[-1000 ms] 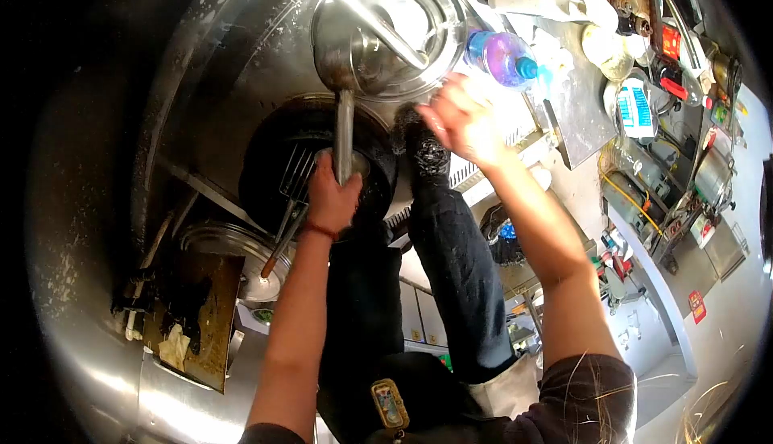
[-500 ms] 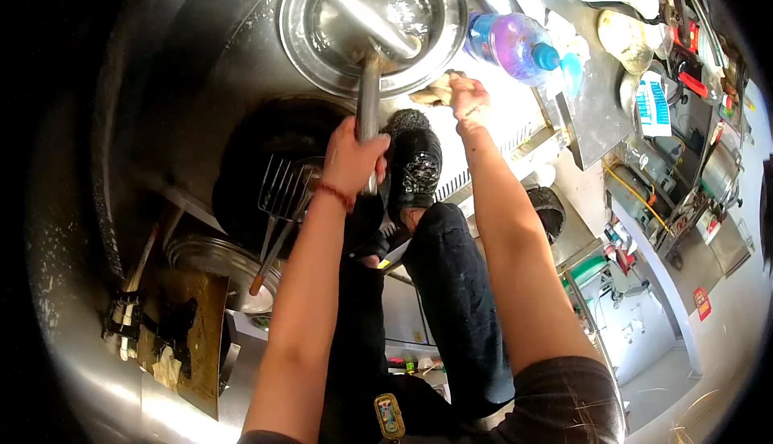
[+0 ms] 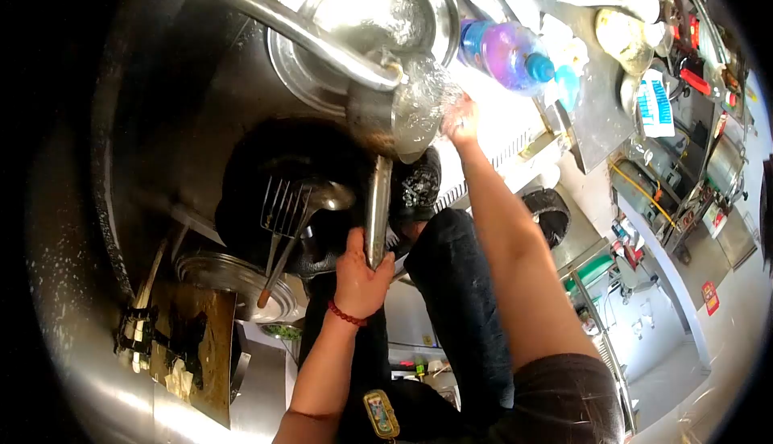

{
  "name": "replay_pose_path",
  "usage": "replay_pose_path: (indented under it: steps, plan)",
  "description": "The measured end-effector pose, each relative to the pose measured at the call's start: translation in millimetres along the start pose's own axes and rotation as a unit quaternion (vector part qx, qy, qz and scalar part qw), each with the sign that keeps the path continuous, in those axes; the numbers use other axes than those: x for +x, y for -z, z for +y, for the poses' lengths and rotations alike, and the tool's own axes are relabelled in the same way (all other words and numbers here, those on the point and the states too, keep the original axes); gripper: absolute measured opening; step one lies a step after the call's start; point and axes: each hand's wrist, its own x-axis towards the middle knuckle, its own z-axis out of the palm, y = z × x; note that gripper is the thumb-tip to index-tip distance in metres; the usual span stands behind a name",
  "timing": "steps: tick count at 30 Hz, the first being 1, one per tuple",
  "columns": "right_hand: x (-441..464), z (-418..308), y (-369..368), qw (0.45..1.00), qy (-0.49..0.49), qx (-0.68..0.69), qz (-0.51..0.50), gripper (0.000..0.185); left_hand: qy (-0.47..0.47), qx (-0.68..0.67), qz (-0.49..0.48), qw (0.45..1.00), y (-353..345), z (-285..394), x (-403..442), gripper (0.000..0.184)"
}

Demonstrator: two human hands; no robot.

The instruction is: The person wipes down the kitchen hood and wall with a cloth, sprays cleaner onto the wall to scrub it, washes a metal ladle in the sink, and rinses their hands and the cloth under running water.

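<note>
In the head view, a blue label goes round the purple bottle (image 3: 515,57), but its words cannot be read. Near the right side, a blue and white label (image 3: 656,106) has marks too small to read. So does the red sign (image 3: 709,297) on the wall.

The left arm reaches forward, with a red bead band (image 3: 346,315) on the wrist. The left hand (image 3: 364,276) is closed round the handle of a big steel dipper (image 3: 377,210). The dipper's cup is up under the tap (image 3: 322,45), and water splashes off it in a clear sheet. The right arm is stretched out long. The right hand (image 3: 460,118) is beside the cup, right at the splash. Its fingers are blurred by the water, so it is hard to tell how open they are or if they hold anything.

A round steel basin (image 3: 282,57) sits toward the far edge of the steel bench (image 3: 201,98), with shiny water in it. The bottle is just beside the basin, on its right. A black wok (image 3: 250,154) is nearer the bench's near edge. A slotted turner (image 3: 283,206) and a small ladle (image 3: 332,196) lie across it.
</note>
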Motion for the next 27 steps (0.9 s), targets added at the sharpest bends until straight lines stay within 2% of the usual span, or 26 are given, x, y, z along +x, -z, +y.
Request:
replay_pose_path:
  steps: [1, 2, 3, 4, 5, 6, 7, 9, 11, 12, 13, 15, 16, 17, 18, 19, 20, 21, 22, 23, 25, 26, 27]
  plan:
    - [-13.3, 6.8, 12.2, 0.975, 0.091, -0.203, 0.009, 0.028, -0.057, 0.044, 0.014, 0.997, -3.4, -0.3, 1.7, 0.031]
    - [-24.8, 19.4, 15.9, 0.944, 0.134, -0.302, 0.009, 0.028, -0.018, 0.063, 0.008, 0.998, -5.7, 3.5, -1.1, 0.032]
    - [-35.5, 34.6, 21.7, 0.901, 0.177, -0.396, 0.019, 0.029, -0.019, 0.062, 0.008, 0.998, -10.2, 7.8, -1.8, 0.032]
    - [-43.7, 64.6, 20.7, 0.798, 0.206, -0.563, 0.062, 0.035, -0.037, 0.081, 0.013, 0.996, -14.8, 10.3, -1.0, 0.032]
    - [-50.3, 79.3, 17.5, 0.664, 0.222, -0.707, 0.103, 0.043, -0.052, 0.102, 0.017, 0.993, -17.4, 12.2, -0.6, 0.032]
    - [-41.3, 85.6, 25.9, 0.686, 0.210, -0.691, 0.089, 0.037, -0.044, 0.107, 0.010, 0.993, -18.8, 14.1, 1.1, 0.033]
    - [-27.3, 76.7, 28.7, 0.744, 0.188, -0.638, 0.070, 0.031, -0.043, 0.109, 0.009, 0.993, -19.5, 10.9, 5.2, 0.033]
    - [-6.2, 54.0, 36.5, 0.864, 0.156, -0.474, 0.062, 0.021, -0.111, 0.117, 0.030, 0.986, -17.5, 5.6, 8.0, 0.034]
    - [-8.9, 25.7, 47.0, 0.930, 0.150, -0.331, 0.061, 0.011, -0.049, 0.088, 0.007, 0.995, -14.0, 5.5, 10.5, 0.034]
    - [-16.0, -15.8, 29.5, 0.969, 0.038, -0.223, 0.098, 0.005, -0.067, 0.081, 0.009, 0.994, -13.3, 3.0, 10.8, 0.033]
    - [-24.0, -60.0, 10.0, 0.980, -0.063, -0.103, 0.156, 0.005, -0.075, 0.078, 0.012, 0.994, -13.3, 1.4, 12.6, 0.033]
    - [-44.1, -48.2, 24.5, 0.988, 0.087, -0.123, 0.043, 0.008, -0.067, 0.061, 0.008, 0.996, -13.5, -1.1, 8.6, 0.033]
    - [-39.6, -37.3, 35.2, 0.816, 0.346, -0.459, 0.057, 0.012, -0.066, 0.061, 0.008, 0.996, -13.5, -1.0, 4.3, 0.033]
    - [-35.6, -23.6, 28.1, 0.913, 0.260, -0.307, 0.074, 0.017, -0.068, 0.084, 0.004, 0.994, -13.6, -1.3, 3.0, 0.033]
    - [-31.4, -9.3, 21.6, 0.968, 0.187, -0.125, 0.115, 0.023, -0.071, 0.108, 0.001, 0.992, -13.8, -2.1, 4.7, 0.033]
    - [-14.5, -4.1, 12.0, 0.981, 0.129, 0.040, 0.141, 0.032, -0.072, 0.109, 0.002, 0.991, -14.7, -3.4, 6.2, 0.033]
    - [2.3, 0.6, 2.0, 0.956, 0.085, 0.212, 0.185, 0.041, -0.075, 0.109, -0.002, 0.991, -15.7, -4.6, 6.4, 0.034]
    - [0.3, -34.5, -14.9, 0.970, 0.054, 0.106, 0.213, 0.039, -0.075, 0.110, -0.008, 0.991, -14.9, -4.8, 5.8, 0.034]
    - [17.5, -17.1, 4.1, 0.983, 0.026, 0.095, 0.158, 0.036, -0.106, 0.130, -0.002, 0.986, -14.5, -2.6, 5.7, 0.035]
    - [7.8, -16.7, 13.5, 0.982, 0.073, 0.164, 0.056, 0.032, -0.094, 0.130, -0.010, 0.987, -15.1, -2.8, 2.0, 0.035]
    - [-13.6, -21.6, 28.1, 0.930, 0.113, 0.305, -0.170, 0.028, -0.072, 0.125, -0.026, 0.989, -17.1, -1.0, 5.0, 0.035]
    - [-34.0, -38.9, 33.9, 0.995, 0.019, 0.085, -0.056, 0.026, -0.087, 0.124, -0.015, 0.988, -17.4, -0.9, 3.7, 0.034]
    - [-45.0, -49.4, 36.0, 0.985, -0.078, -0.141, 0.065, 0.025, -0.088, 0.123, -0.012, 0.988, -17.5, -0.3, 2.7, 0.034]
